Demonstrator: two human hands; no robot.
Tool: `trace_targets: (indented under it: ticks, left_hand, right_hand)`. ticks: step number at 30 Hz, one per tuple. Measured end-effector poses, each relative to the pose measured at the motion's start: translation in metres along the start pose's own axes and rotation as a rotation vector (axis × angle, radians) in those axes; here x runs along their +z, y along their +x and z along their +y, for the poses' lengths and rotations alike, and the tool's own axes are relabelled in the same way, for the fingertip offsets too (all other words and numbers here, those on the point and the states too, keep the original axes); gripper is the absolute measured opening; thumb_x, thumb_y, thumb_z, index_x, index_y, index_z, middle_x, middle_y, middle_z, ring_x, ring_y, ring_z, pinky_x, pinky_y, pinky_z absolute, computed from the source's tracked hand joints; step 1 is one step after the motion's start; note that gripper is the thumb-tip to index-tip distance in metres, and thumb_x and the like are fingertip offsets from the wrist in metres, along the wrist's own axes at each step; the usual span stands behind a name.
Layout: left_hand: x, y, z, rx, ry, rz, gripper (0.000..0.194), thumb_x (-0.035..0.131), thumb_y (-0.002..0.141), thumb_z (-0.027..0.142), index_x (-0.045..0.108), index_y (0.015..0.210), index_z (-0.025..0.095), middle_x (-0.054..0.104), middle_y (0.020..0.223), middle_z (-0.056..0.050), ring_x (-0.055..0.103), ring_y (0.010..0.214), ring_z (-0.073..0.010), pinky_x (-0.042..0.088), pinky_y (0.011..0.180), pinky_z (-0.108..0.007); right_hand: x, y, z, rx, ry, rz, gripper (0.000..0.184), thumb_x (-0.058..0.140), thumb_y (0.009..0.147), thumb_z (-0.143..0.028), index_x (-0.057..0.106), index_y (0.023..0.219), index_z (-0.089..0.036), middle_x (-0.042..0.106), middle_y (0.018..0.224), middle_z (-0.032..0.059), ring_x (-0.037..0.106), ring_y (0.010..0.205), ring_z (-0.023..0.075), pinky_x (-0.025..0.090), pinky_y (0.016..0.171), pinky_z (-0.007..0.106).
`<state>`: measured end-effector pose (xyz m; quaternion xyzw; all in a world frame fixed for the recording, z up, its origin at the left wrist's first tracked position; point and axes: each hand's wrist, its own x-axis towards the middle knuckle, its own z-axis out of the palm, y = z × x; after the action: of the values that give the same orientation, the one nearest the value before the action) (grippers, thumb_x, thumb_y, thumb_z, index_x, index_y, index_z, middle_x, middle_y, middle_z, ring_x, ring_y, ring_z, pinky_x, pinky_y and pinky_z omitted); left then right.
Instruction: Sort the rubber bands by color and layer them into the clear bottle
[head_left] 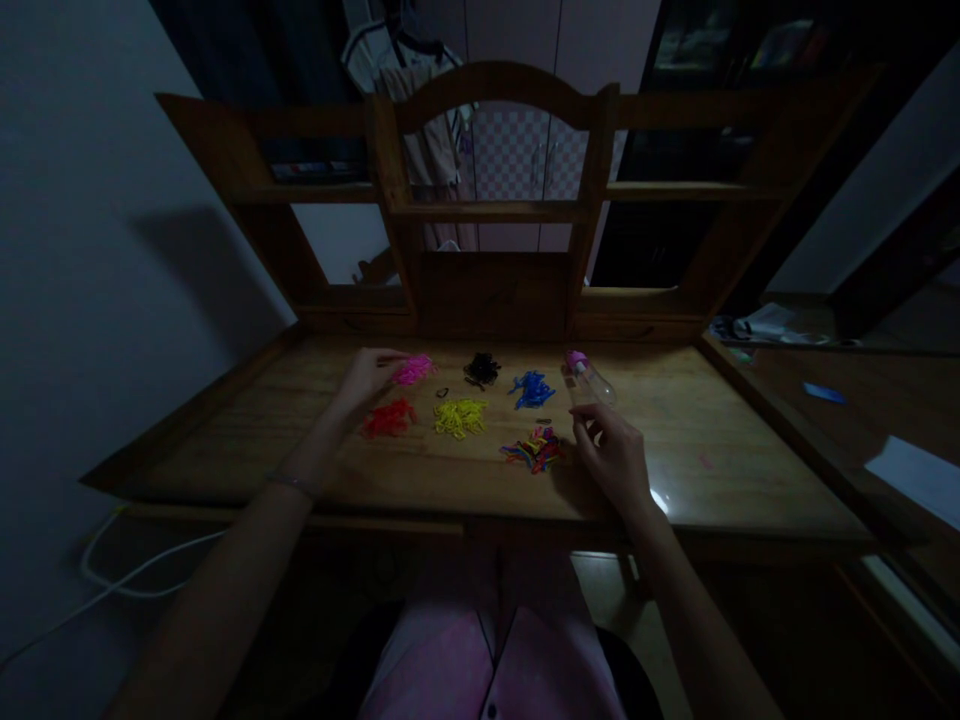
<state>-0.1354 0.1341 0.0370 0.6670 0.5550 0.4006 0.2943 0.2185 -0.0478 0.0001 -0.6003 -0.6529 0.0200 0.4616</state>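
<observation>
1 pink garment (435, 670) over the seated person's lap, at 6 o'clock; clock read about the yellow pile (460, 418), 12 pointing away from the person.

1 wooden desk (247, 450), beyond the lap, bearing 6 piles of small, thin, looped pieces.

1 mixed-colour pile (538, 450), 4 o'clock, nearest the desk's front edge, just beside the right hand.

1 right hand (611, 450), 3 to 4 o'clock, wrist low, thumb and forefinger drawn close together; too dark to tell whether anything is pinched.

1 red pile (390, 418), 9 o'clock, under the reach of the left forearm.

1 dark loose piece (544, 421), 3 o'clock, between the mixed and blue piles.

1 blue pile (532, 389), 2 o'clock.

1 clear bottle with pink top (592, 380), between 2 and 3 o'clock, lying on its side beyond the right fingertips.

1 left hand (371, 372), 10 o'clock, fingers extended to the pink pile (415, 369); cannot tell whether they grip a piece.

1 black pile (481, 369), 1 o'clock. Gaps between single-colour piles presumably keep colours separate, within reach.

1 wooden shelf unit (491, 212), 12 o'clock, at the desk's back.
</observation>
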Motion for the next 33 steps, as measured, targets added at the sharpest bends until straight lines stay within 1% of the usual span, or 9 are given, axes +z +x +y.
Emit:
trace_targets:
  ticks: [4,8,10,12,16,20,26,29,33]
  left_hand:
    - [0.007,0.003,-0.006,0.172,0.124,-0.062,0.033,0.065,0.081,0.040,0.071,0.101,0.015,0.070,0.105,-0.009,0.064,0.089,-0.0205,0.050,0.080,-0.032]
    - [0.022,0.006,0.001,0.321,0.264,-0.365,0.030,0.066,0.077,0.037,0.073,0.101,0.019,0.068,0.107,-0.007,0.062,0.097,-0.0220,0.048,0.086,-0.033]
    - [0.030,0.010,0.006,0.381,0.330,-0.459,0.029,0.065,0.076,0.032,0.073,0.102,0.021,0.068,0.105,-0.006,0.060,0.100,-0.0227,0.047,0.088,-0.033]
    - [0.036,0.015,0.007,0.380,0.348,-0.516,0.028,0.063,0.075,0.027,0.072,0.101,0.020,0.069,0.101,-0.007,0.061,0.097,-0.0222,0.047,0.085,-0.032]
    - [0.043,0.026,0.005,0.287,0.371,-0.616,0.018,0.062,0.071,0.022,0.070,0.087,0.018,0.069,0.083,-0.005,0.061,0.076,-0.0191,0.046,0.069,-0.028]
    - [0.048,0.031,0.011,0.295,0.434,-0.584,0.010,0.062,0.070,0.021,0.069,0.078,0.018,0.068,0.076,-0.004,0.058,0.069,-0.0175,0.042,0.063,-0.026]
    - [0.073,0.034,0.036,0.359,0.232,-0.355,0.016,0.063,0.076,0.021,0.069,0.090,0.016,0.071,0.088,-0.006,0.064,0.081,-0.0178,0.047,0.072,-0.027]
    - [0.080,0.033,0.037,0.354,0.218,-0.299,0.017,0.063,0.078,0.020,0.069,0.093,0.016,0.072,0.094,-0.008,0.066,0.085,-0.0184,0.049,0.075,-0.028]
    - [0.076,0.022,0.032,0.367,0.273,-0.227,0.021,0.059,0.082,0.020,0.068,0.100,0.017,0.071,0.100,-0.008,0.065,0.089,-0.0187,0.050,0.078,-0.029]
  right_hand:
    - [0.000,0.000,-0.001,-0.001,0.001,-0.003,0.018,0.051,0.088,-0.022,0.064,0.099,-0.022,0.069,0.090,0.0038,0.061,0.066,0.0169,0.046,0.068,0.031]
    - [0.001,-0.001,0.001,0.002,0.001,0.013,0.016,0.051,0.088,-0.023,0.065,0.097,-0.022,0.069,0.091,0.0033,0.061,0.065,0.0158,0.045,0.067,0.029]
    - [0.002,-0.001,0.002,-0.003,0.003,0.018,0.016,0.051,0.088,-0.023,0.065,0.097,-0.021,0.069,0.090,0.0031,0.061,0.065,0.0153,0.045,0.067,0.029]
    - [0.002,-0.001,0.003,-0.005,0.003,0.017,0.016,0.052,0.087,-0.022,0.065,0.097,-0.021,0.069,0.088,0.0026,0.061,0.064,0.0149,0.045,0.066,0.028]
    - [0.001,-0.001,0.002,-0.009,0.011,0.009,0.017,0.052,0.087,-0.021,0.065,0.097,-0.021,0.069,0.088,0.0017,0.061,0.065,0.0143,0.044,0.066,0.027]
    - [0.001,-0.001,0.001,-0.007,0.004,0.011,0.018,0.051,0.087,-0.020,0.064,0.099,-0.021,0.068,0.088,0.0017,0.060,0.065,0.0144,0.044,0.067,0.027]
    - [0.001,-0.001,0.003,-0.008,0.002,0.010,0.017,0.051,0.088,-0.021,0.064,0.099,-0.020,0.068,0.087,0.0023,0.060,0.066,0.0148,0.043,0.066,0.028]
    - [0.001,-0.001,0.002,-0.014,0.010,0.013,0.017,0.052,0.087,-0.020,0.065,0.099,-0.021,0.068,0.085,0.0014,0.059,0.064,0.0141,0.043,0.065,0.027]
    - [0.001,-0.001,0.000,-0.016,0.008,0.001,0.017,0.052,0.087,-0.020,0.065,0.099,-0.021,0.068,0.085,0.0015,0.059,0.065,0.0143,0.043,0.065,0.027]
